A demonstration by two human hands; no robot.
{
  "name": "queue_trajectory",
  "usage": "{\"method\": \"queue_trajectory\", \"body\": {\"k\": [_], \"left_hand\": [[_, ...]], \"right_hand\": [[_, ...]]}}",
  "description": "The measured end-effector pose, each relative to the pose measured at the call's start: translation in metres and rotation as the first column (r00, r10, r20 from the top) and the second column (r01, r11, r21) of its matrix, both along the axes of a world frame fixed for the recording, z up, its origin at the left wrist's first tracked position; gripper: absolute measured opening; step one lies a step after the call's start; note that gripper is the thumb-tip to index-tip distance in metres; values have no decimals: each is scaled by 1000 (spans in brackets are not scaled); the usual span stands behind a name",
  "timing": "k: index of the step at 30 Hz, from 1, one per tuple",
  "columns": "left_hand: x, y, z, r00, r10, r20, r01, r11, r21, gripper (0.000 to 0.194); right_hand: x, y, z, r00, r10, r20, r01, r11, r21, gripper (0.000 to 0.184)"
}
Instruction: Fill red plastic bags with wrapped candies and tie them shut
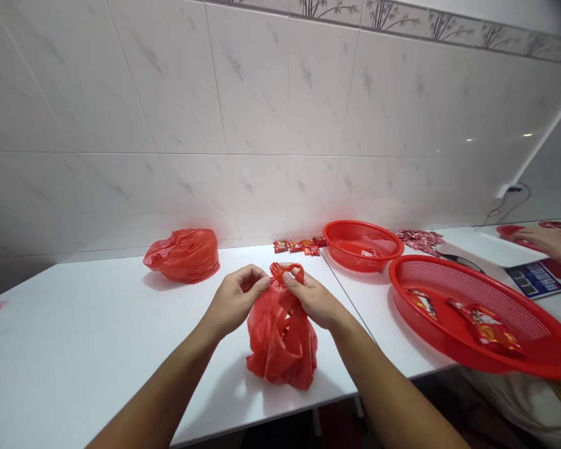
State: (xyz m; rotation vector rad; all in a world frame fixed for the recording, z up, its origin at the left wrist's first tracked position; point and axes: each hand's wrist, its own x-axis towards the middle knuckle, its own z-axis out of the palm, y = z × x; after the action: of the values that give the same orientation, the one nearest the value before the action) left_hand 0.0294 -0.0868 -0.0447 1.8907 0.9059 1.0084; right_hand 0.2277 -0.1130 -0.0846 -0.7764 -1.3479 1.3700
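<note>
A red plastic bag [283, 343] stands upright near the front edge of the white table, its top gathered and looped. My left hand [238, 296] pinches the gathered top from the left, thumb against fingers. From the right, my right hand [311, 296] grips the twisted handle loop at the same spot. Through a gap in the bag's side a little of its contents shows, but I cannot make out what it is. Another red plastic bag [184, 255], bulging, rests on the table behind and to the left.
Small red packets [299, 246] lie by the wall. To the right stand a round red basket [362, 246] and a larger red basket [477, 312] holding several packets, overhanging the table edge. A co-worker's hand [549, 243] reaches in at far right, near a blue-and-white printed item [535, 279].
</note>
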Motion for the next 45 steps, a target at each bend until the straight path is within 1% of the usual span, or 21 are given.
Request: {"method": "queue_trajectory", "body": {"k": [2, 5, 7, 9, 11, 14, 17, 19, 21, 23, 25, 27, 29, 31, 33, 36, 38, 40, 42, 43, 45], "left_hand": [[4, -4, -6, 999, -28, 25, 28, 1000, -7, 29], [8, -12, -15, 998, -60, -10, 59, 998, -20, 33], [10, -16, -21, 998, -33, -58, 32, 999, -11, 21], [12, -18, -25, 995, 6, -103, -5, 1000, 14, 18], [15, -19, -28, 988, 40, -150, -31, 998, 61, 16], [20, -18, -31, 978, 82, -192, -55, 988, 146, 15], [22, -16, -38, 981, 93, -173, -71, 989, 128, 10], [21, -13, -44, 987, 56, -150, -46, 996, 71, 10], [19, -9, -48, 994, -45, -98, 44, 999, -18, 8], [16, -3, -49, 984, -178, -15, 174, 976, -127, 6], [13, 3, -47, 968, -248, 48, 252, 942, -223, 8], [10, 8, -44, 963, -259, 74, 268, 909, -318, 12], [6, 13, -42, 956, -278, 100, 293, 853, -431, 16], [3, 18, -42, 936, -312, 166, 351, 765, -540, 20], [1, 22, -44, 916, -302, 265, 402, 684, -609, 23], [1, 29, -53, 893, -213, 396, 441, 587, -678, 33], [2, 31, -60, 889, -161, 429, 440, 561, -701, 36], [4, 32, -66, 898, -155, 412, 422, 574, -702, 32], [5, 32, -69, 918, -159, 364, 380, 621, -686, 32], [5, 31, -70, 929, -154, 336, 351, 652, -672, 34], [3, 32, -68, 951, -135, 278, 287, 723, -629, 37]], "right_hand": [[3, -3, -2, 998, 66, -23, -65, 998, 27, 63], [10, -6, -4, 997, 81, 15, -82, 994, 69, 91], [12, -7, -6, 994, 74, 80, -81, 993, 90, 101], [10, -8, -8, 988, 46, 148, -65, 990, 128, 105], [3, -7, -10, 981, -21, 194, -14, 984, 176, 88], [-10, -7, -15, 965, -153, 214, 99, 965, 242, 45], [-17, -7, -20, 933, -311, 183, 250, 922, 294, 45], [-14, -6, -25, 920, -360, 155, 306, 907, 291, 47], [-8, -5, -30, 947, -291, 135, 252, 936, 246, 50], [1, -3, -34, 981, -140, 131, 115, 976, 184, 55], [11, -2, -33, 986, 19, 165, -42, 990, 136, 58], [21, -2, -29, 955, 141, 260, -176, 977, 117, 59], [28, -3, -21, 894, 185, 409, -257, 958, 129, 54], [33, -3, -15, 807, 81, 586, -258, 940, 224, 40], [34, -2, -13, 662, -154, 734, -236, 886, 399, 19], [29, 3, -21, 376, -526, 763, -271, 725, 633, 27], [23, 6, -31, 261, -661, 704, -305, 636, 709, 26], [18, 8, -40, 237, -702, 672, -307, 602, 737, 24], [17, 9, -44, 275, -669, 690, -277, 632, 723, 23], [17, 9, -44, 317, -632, 707, -256, 661, 706, 23], [20, 9, -40, 456, -533, 713, -215, 711, 669, 22]]}}
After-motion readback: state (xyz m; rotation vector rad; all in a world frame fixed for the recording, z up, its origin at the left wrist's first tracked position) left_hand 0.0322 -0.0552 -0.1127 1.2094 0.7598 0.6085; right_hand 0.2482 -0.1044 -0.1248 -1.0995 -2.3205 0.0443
